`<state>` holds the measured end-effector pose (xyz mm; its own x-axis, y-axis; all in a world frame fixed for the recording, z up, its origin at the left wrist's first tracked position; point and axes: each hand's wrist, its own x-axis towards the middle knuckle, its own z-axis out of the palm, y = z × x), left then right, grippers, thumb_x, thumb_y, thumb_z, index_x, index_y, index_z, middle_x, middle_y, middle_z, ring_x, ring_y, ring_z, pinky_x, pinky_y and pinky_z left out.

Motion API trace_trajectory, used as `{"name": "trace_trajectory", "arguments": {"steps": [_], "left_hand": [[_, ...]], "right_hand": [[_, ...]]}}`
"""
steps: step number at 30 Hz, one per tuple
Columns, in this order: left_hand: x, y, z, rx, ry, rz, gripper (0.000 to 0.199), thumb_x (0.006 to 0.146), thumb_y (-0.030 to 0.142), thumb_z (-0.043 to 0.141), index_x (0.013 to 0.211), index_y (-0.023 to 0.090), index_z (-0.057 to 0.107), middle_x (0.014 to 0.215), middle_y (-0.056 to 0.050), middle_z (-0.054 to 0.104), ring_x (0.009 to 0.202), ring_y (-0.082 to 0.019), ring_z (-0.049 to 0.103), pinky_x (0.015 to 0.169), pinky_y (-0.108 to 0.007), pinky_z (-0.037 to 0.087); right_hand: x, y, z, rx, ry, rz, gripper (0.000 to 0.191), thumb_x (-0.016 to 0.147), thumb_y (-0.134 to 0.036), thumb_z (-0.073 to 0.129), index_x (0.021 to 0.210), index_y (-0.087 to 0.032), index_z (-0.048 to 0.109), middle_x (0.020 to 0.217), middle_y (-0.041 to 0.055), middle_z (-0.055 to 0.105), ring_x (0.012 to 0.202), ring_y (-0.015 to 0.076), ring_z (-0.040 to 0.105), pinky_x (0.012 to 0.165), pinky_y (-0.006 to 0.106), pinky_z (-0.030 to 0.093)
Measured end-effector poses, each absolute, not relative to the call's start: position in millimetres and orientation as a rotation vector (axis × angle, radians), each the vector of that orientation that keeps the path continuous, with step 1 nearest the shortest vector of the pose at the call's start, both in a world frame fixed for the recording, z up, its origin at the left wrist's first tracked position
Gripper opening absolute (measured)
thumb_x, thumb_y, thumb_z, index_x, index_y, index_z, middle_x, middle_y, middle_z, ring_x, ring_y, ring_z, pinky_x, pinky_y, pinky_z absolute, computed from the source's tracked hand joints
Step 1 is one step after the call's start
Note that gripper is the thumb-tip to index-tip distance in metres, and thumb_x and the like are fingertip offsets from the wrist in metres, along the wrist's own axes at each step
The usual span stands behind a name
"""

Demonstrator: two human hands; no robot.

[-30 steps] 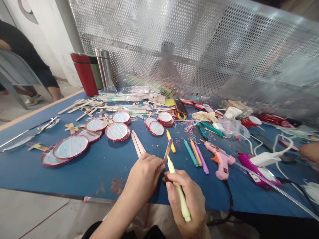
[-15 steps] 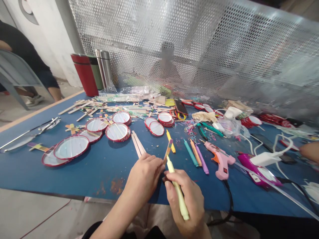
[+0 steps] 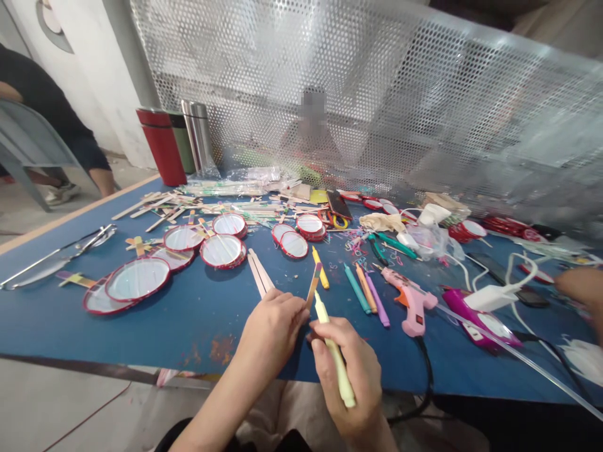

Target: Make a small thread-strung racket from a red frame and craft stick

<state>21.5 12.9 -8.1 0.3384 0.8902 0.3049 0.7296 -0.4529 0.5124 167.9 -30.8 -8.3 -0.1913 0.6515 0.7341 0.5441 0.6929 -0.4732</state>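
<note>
My left hand (image 3: 277, 323) is closed on a craft stick (image 3: 313, 284) that stands tilted, its upper part coloured in purple, orange and yellow bands. In my right hand (image 3: 351, 370) is a pale yellow marker (image 3: 335, 355), its tip pointing up at the stick's edge. Whether the tip touches the stick I cannot tell. Two plain craft sticks (image 3: 259, 273) lie just beyond my left hand. A darker yellow marker (image 3: 320, 267) lies behind the coloured stick. Teal (image 3: 358, 289), orange (image 3: 366, 288) and purple (image 3: 377, 301) markers lie side by side to the right.
Several round red-rimmed discs (image 3: 136, 279) lie on the blue table (image 3: 155, 336). A pink glue gun (image 3: 414, 304) and a magenta power strip (image 3: 480, 323) with cables lie right. Flasks (image 3: 162, 147) stand at the back left before a perforated metal screen (image 3: 264, 69). Another person's hand (image 3: 581, 289) is far right.
The view has shifted slightly, and things on the right appear a little further left. Both hands keep their grip on the stick and the marker, nearly unmoved.
</note>
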Motion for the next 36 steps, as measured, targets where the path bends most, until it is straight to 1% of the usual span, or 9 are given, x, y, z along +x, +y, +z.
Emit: {"name": "trace_trajectory", "arguments": {"steps": [4,11,17,23,30,36], "left_hand": [[21.4,13.0,-6.8,2.328,1.457,0.791,0.027,0.093,0.017,0.045,0.070,0.019,0.059,0.069,-0.001,0.064,0.070,-0.017,0.056,0.070,-0.028,0.045],[22.7,12.4,-10.3,2.312,1.470,0.846,0.028,0.092,0.017,0.046,0.066,0.019,0.057,0.068,-0.001,0.064,0.070,-0.017,0.056,0.070,-0.029,0.045],[21.6,13.0,-7.9,2.330,1.432,0.806,0.027,0.092,0.015,0.044,0.071,0.019,0.060,0.069,-0.001,0.065,0.071,-0.017,0.057,0.070,-0.028,0.045],[22.1,12.5,-7.7,2.331,1.477,0.806,0.027,0.092,0.016,0.047,0.067,0.019,0.058,0.069,-0.002,0.064,0.070,-0.017,0.056,0.070,-0.029,0.044],[21.2,13.5,-8.5,2.350,1.437,0.779,0.027,0.094,0.017,0.044,0.071,0.018,0.059,0.070,-0.001,0.064,0.071,-0.017,0.057,0.072,-0.030,0.044],[21.1,13.9,-11.8,2.337,1.438,0.796,0.028,0.094,0.018,0.044,0.069,0.018,0.057,0.069,-0.001,0.063,0.071,-0.017,0.057,0.071,-0.030,0.044]], "right_hand": [[166.7,-29.3,-6.1,-0.943,-1.893,0.130,0.019,0.088,-0.011,0.051,0.105,-0.018,0.056,0.087,0.0061,0.066,0.082,0.0181,0.066,0.070,0.029,0.052],[167.7,-33.6,-10.5,-1.012,-1.784,0.166,0.018,0.089,-0.009,0.049,0.103,-0.017,0.057,0.086,0.0050,0.065,0.076,0.0150,0.066,0.072,0.028,0.052],[167.7,-29.6,-11.0,-0.919,-1.891,0.114,0.020,0.087,-0.009,0.051,0.106,-0.016,0.056,0.088,0.0066,0.065,0.084,0.0181,0.065,0.072,0.029,0.052],[167.5,-31.2,-9.8,-0.995,-1.821,0.141,0.018,0.088,-0.009,0.050,0.103,-0.017,0.057,0.087,0.0051,0.065,0.078,0.0153,0.066,0.072,0.028,0.052],[167.2,-30.0,-8.6,-0.930,-1.877,0.124,0.019,0.087,-0.008,0.051,0.104,-0.015,0.056,0.087,0.0063,0.065,0.082,0.0170,0.064,0.070,0.028,0.049],[167.7,-30.7,-8.5,-0.948,-1.842,0.139,0.019,0.088,-0.008,0.051,0.104,-0.015,0.056,0.087,0.0057,0.064,0.081,0.0154,0.063,0.072,0.027,0.049]]}}
